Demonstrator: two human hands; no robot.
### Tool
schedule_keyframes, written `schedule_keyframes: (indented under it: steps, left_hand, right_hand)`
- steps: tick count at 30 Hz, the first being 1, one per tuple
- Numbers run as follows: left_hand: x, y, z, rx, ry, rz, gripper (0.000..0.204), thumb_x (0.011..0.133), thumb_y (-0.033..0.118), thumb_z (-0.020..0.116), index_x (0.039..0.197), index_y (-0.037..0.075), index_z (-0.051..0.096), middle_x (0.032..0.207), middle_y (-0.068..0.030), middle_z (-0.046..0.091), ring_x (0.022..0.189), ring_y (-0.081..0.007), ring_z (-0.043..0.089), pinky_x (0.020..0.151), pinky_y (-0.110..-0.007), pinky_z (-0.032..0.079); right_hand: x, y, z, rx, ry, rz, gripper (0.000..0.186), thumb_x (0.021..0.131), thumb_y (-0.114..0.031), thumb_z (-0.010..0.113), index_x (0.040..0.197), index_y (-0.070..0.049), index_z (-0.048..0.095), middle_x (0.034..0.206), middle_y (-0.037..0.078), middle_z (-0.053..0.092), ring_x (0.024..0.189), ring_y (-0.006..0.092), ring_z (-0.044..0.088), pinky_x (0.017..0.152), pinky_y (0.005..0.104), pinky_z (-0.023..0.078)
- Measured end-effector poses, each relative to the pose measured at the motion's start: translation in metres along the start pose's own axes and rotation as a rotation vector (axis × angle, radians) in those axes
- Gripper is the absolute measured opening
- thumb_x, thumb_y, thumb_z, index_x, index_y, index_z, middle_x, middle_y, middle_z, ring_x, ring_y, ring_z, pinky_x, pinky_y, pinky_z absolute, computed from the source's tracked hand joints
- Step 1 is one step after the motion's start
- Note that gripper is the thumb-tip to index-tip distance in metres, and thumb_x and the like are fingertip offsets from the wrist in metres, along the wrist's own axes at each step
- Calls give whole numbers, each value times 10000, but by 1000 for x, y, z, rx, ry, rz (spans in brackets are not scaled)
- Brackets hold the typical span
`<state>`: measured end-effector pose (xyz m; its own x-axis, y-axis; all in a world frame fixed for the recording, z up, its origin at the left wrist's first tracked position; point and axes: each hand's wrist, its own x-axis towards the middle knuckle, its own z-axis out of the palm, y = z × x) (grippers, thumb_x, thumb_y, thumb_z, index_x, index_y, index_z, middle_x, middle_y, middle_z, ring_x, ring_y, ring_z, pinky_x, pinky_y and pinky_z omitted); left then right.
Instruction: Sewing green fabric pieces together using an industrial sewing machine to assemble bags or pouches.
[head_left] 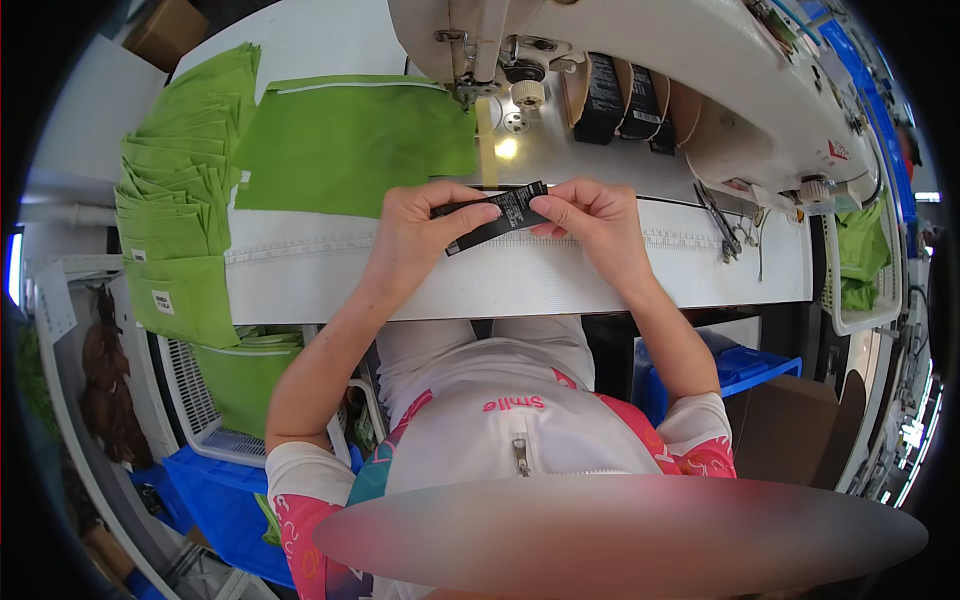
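Between my two hands I hold a black fabric label [512, 211] with small pale print, tilted up toward the right. My left hand [425, 225] pinches its left part between thumb and fingers. At its upper right end, the thumb and fingertips of my right hand [597, 220] are closed on it. Just beyond my left hand a green fabric piece [350, 145] lies flat, a white strip along its far edge. That piece reaches to the needle area of the white sewing machine [480, 75].
Folded green pieces [185, 190] are piled at the left table edge. Black label stacks [603, 100] stand in holders under the machine arm. Scissors [717, 225] lie at right on the white table [520, 275]. A white basket [850, 320] with green fabric is far right.
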<state>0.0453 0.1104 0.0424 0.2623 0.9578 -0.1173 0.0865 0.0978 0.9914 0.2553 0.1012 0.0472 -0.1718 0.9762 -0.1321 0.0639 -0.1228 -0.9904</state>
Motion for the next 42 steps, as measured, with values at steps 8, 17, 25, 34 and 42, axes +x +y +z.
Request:
schedule_keyframes:
  steps: [8, 17, 25, 34, 42]
  left_hand:
    - [6, 0, -2, 27, 0, -51, 170, 799, 142, 721, 870, -12, 715, 693, 10, 645, 619, -28, 518, 550, -189, 411]
    - [9, 0, -2, 68, -33, -38, 117, 805, 63, 698, 898, -8, 706, 779, -25, 669, 682, -53, 582, 626, -199, 473]
    - [10, 0, -2, 50, -36, -26, 117, 813, 66, 691, 905, -6, 706, 779, -23, 668, 685, -50, 578, 631, -194, 467]
    - [10, -1, -7, 13, 51, -55, 121, 802, 61, 699, 900, -12, 703, 757, -25, 662, 671, -45, 564, 618, -183, 443]
    - [-17, -8, -76, 117, 298, 112, 94, 799, 47, 702, 874, -9, 708, 728, 2, 649, 660, -37, 545, 603, -179, 434]
  right_hand:
    - [-3, 9, -1, 135, -16, 10, 148, 849, -77, 668, 940, 39, 663, 846, 90, 682, 722, 127, 664, 641, 219, 524]
    - [-4, 8, -2, 148, -12, 53, 175, 856, -111, 667, 947, 38, 667, 822, 68, 684, 711, 97, 650, 633, 207, 500]
    - [-4, 9, -2, 163, -7, 75, 186, 854, -128, 673, 938, 38, 668, 821, 72, 685, 719, 110, 663, 632, 209, 506]
    - [-3, 12, -6, 160, -20, 91, 178, 871, -125, 650, 948, 33, 673, 816, 82, 694, 724, 107, 657, 644, 209, 508]
    - [6, 7, -25, -610, -55, -357, 133, 818, -45, 632, 938, -7, 677, 915, 75, 673, 752, 184, 641, 645, 270, 500]
